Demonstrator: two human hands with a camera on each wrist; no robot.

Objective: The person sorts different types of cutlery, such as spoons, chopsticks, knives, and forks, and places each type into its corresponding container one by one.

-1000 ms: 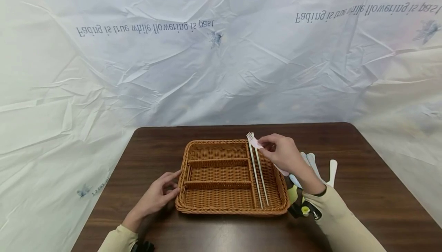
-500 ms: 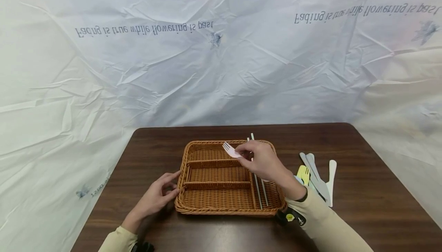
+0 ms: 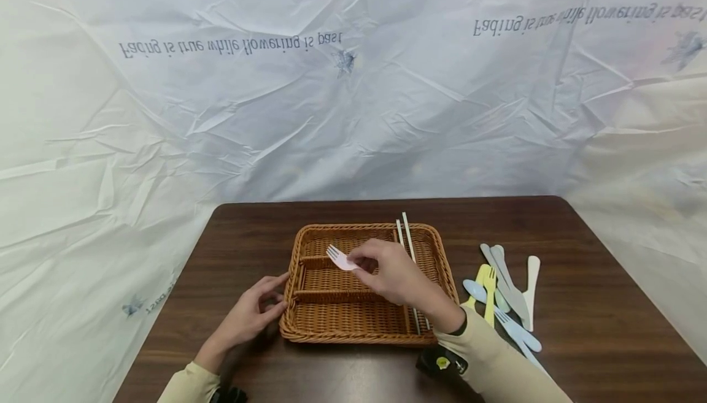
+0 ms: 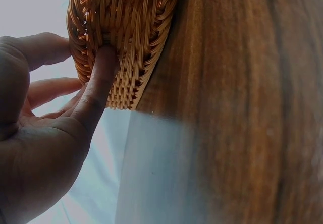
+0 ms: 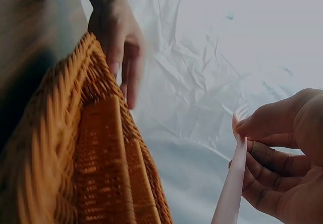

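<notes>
A pale pink fork (image 3: 340,259) is pinched between the thumb and fingers of my right hand (image 3: 386,271), tines pointing left. It hangs over the middle left compartment of a brown wicker basket (image 3: 370,337). In the right wrist view the fork's handle (image 5: 231,193) runs down past the fingertips. My left hand (image 3: 251,311) touches the basket's left side from outside, thumb and fingers spread. In the left wrist view its thumb (image 4: 103,67) presses the woven wall. Two white chopsticks (image 3: 409,237) lie lengthwise in the right compartment, their far ends over the back rim, partly hidden by my right arm.
Right of the basket lies a loose pile: yellow forks (image 3: 490,292), a light blue spoon (image 3: 474,291), grey knives (image 3: 510,286), a white knife (image 3: 531,286) and other cutlery. All rest on a dark wooden table (image 3: 248,237). A pale printed sheet (image 3: 353,133) hangs behind.
My right hand has carried the pink fork left and toward me, from above the chopsticks to over the left compartments. The cutlery pile shows more now. My left hand has stayed put.
</notes>
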